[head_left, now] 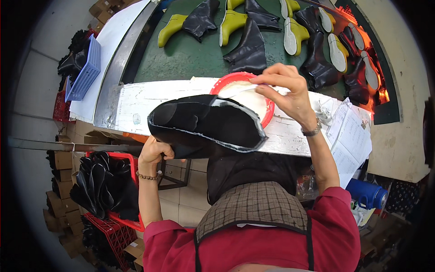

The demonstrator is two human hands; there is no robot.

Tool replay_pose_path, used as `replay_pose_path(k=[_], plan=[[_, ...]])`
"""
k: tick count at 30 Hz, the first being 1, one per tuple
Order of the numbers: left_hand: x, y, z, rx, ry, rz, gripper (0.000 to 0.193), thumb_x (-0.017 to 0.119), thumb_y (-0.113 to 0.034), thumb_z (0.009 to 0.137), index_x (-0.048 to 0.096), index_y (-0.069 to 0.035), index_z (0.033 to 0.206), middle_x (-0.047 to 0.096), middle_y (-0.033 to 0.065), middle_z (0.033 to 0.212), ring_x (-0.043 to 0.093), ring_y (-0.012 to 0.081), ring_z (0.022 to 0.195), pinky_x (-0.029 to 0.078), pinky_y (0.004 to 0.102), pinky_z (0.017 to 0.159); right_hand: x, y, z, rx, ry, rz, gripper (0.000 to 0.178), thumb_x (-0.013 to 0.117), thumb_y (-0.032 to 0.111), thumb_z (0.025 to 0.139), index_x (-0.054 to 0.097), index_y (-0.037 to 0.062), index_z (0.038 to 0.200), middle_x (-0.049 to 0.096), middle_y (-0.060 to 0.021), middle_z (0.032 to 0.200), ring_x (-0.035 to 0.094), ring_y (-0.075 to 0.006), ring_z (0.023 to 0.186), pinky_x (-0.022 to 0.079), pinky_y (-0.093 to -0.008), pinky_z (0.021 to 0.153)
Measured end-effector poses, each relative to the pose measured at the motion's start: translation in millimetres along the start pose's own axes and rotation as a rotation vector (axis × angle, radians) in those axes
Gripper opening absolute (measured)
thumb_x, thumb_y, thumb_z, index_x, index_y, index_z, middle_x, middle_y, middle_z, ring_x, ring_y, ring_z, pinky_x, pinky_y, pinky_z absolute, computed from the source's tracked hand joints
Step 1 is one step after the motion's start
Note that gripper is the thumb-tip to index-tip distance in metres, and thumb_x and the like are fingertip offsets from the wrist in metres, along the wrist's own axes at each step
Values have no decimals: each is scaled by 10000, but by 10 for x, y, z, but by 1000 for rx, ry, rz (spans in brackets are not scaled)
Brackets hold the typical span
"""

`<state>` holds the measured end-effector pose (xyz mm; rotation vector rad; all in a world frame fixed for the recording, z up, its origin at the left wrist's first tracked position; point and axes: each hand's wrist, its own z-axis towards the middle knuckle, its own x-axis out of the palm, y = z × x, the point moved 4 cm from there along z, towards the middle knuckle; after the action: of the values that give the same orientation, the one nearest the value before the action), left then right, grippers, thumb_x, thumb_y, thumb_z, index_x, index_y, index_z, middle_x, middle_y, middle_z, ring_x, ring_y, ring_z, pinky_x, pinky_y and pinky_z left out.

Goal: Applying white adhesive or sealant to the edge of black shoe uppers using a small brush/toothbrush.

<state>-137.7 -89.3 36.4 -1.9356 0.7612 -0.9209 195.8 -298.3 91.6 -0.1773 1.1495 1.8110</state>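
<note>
"Left hand?"
"Nearer, left of centre, fingers part-hidden but gripping the long black boot upper mid-frame, its long axis left-to-right."
"Right hand?"
"Upper right of it, fingers pinching a thin white strip over the round red bowl."

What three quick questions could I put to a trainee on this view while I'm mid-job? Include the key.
1. Which hand grips the large black boot nearest the person's body?
2. True or false: the blue bottle is on the person's right.
3. What colour is the rim of the bowl near the right hand? A: green; B: red; C: blue.
Key: 1. The left hand. 2. True. 3. B.
</note>
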Motion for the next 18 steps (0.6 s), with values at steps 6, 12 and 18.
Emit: replay_pose_path(k=[6, 12, 18], plan=[[-23, -43, -34, 60, 35, -145, 475, 533, 153, 556, 616, 187, 1023, 648, 196, 687, 431, 151, 398, 313, 287, 372, -118, 142, 15, -116, -69, 21, 146, 844, 154, 816, 821, 142, 961, 689, 29, 859, 628, -132, 816, 369, -314, 855], [179, 32, 49, -16, 100, 10, 479, 532, 150, 590, 605, 181, 1062, 579, 126, 588, 438, 124, 407, 390, 306, 383, -19, 117, 102, -87, 33, 95, 115, 825, 167, 842, 825, 132, 952, 713, 21, 849, 617, -113, 765, 349, -308, 845], [455, 21, 146, -111, 179, 129, 523, 509, 147, 569, 595, 154, 1085, 587, 123, 597, 496, 156, 406, 464, 331, 402, 75, 251, 343, -169, 115, 112, 122, 821, 215, 873, 829, 127, 957, 708, 29, 843, 599, -105, 731, 339, -306, 797]])
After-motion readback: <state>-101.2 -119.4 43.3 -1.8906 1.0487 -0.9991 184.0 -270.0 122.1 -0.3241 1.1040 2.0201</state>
